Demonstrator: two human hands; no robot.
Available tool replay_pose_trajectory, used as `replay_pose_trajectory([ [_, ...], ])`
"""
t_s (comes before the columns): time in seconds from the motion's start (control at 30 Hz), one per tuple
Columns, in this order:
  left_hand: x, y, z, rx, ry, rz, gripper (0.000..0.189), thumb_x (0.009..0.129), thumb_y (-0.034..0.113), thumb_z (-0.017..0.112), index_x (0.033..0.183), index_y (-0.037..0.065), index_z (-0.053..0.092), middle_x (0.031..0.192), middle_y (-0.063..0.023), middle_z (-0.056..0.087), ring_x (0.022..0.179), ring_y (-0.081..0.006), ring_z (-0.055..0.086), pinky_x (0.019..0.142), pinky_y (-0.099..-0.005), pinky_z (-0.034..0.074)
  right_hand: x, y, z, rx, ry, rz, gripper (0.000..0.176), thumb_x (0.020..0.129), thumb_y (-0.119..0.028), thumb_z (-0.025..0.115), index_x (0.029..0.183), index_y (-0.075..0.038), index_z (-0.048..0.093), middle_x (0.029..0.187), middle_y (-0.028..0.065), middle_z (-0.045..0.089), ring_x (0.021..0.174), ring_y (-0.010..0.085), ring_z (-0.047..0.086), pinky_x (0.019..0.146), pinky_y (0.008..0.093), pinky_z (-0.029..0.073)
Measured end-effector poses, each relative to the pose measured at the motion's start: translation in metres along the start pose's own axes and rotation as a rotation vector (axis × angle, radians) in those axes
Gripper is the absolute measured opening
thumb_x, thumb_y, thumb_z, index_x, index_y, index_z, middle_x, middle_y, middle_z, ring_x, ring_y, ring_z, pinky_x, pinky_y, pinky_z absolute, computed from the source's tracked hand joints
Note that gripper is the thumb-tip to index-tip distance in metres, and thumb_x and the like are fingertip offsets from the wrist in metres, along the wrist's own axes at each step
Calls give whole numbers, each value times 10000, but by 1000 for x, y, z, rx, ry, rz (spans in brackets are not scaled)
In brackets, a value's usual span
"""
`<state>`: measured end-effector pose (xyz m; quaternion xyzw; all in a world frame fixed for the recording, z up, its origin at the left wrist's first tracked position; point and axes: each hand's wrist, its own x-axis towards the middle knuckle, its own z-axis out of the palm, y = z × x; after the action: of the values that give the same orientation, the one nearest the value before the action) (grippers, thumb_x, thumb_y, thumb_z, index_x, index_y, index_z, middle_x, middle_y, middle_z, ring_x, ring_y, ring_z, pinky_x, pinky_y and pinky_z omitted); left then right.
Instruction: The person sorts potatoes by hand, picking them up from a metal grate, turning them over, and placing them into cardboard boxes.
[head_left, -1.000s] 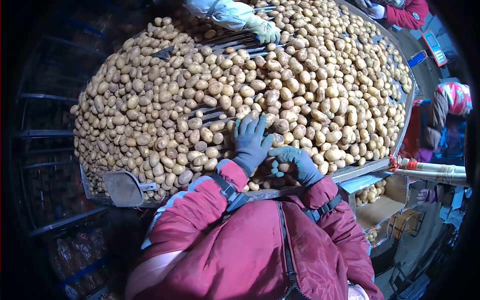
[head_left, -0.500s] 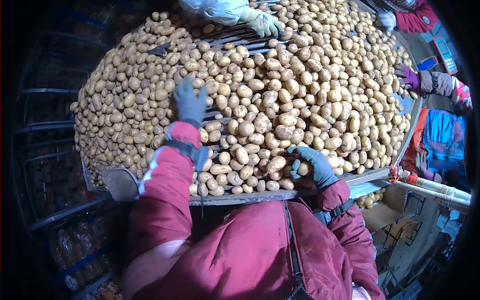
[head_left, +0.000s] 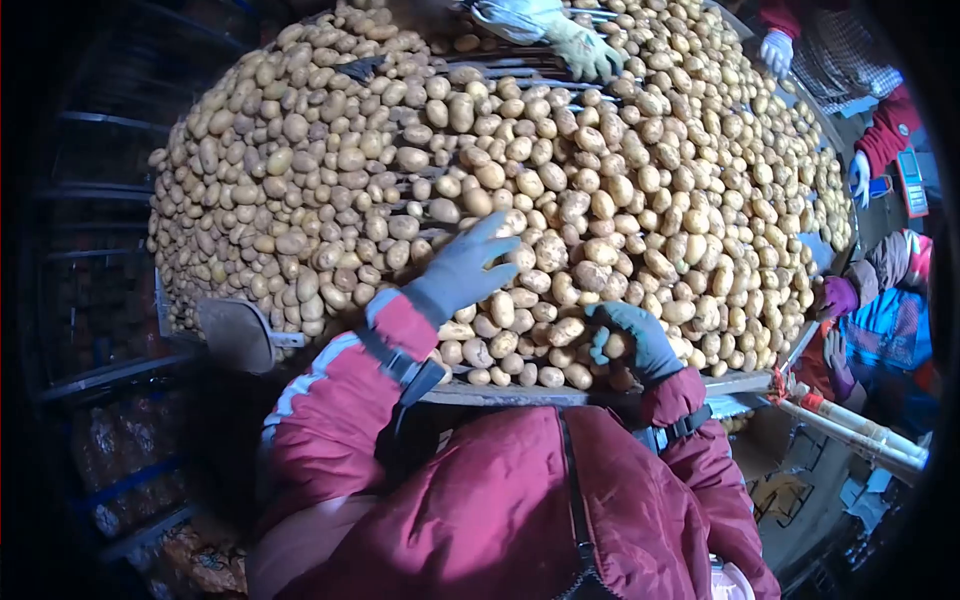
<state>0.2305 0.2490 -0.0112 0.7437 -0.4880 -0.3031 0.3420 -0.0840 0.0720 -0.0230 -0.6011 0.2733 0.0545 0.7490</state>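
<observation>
Head cam: the right hand (head_left: 632, 340), in a teal glove, is curled round one potato (head_left: 613, 346) by the near rim of the sorting table (head_left: 520, 396), about 5 o'clock on the heap. The left hand (head_left: 462, 270), in a grey glove, has its fingers spread wide and holds nothing. It's over the potatoes (head_left: 620, 200) near centre, too blurry to tell if it touches. A co-worker's gloved hand (head_left: 585, 48) is on the pile at 12 o'clock.
</observation>
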Motion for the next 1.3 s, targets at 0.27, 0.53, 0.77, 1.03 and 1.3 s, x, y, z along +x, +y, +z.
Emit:
replay_pose_trajectory([
  [0.27,14,59,60,650,-95,208,325,865,350,707,1093,120,716,1120,-86,676,1074,-290,611,993,-449,470,-9,2,5,-273,70,-281,388,896,-57,703,1282,-59,682,1158,79,717,1050,223,694,918,337,561],
  [0.53,20,76,90,985,-245,283,487,772,424,770,1146,131,663,1241,-70,586,1252,-289,492,1176,-515,288,-42,-1,36,-102,101,-270,423,954,-215,674,1324,-13,639,886,47,668,786,162,670,730,297,580],
  [0.77,7,57,77,459,-66,302,477,702,448,863,938,90,654,1067,-118,595,1135,-320,545,1043,-460,415,-51,14,77,833,148,146,553,1052,-442,526,1386,-3,571,946,135,702,636,243,689,532,318,551],
  [1.03,-28,54,109,330,-324,615,422,890,382,733,1147,56,656,1155,-168,650,1105,-367,604,965,-468,484,-87,31,103,981,375,54,428,1024,-373,561,1192,9,657,859,142,696,598,232,652,516,332,505],
  [1.3,-15,18,126,604,-342,524,529,896,270,694,1381,84,594,1244,-170,641,1156,-364,591,1025,-481,457,-275,95,64,931,913,69,467,1032,-365,559,1348,-23,599,995,181,723,603,238,686,504,313,553],
])
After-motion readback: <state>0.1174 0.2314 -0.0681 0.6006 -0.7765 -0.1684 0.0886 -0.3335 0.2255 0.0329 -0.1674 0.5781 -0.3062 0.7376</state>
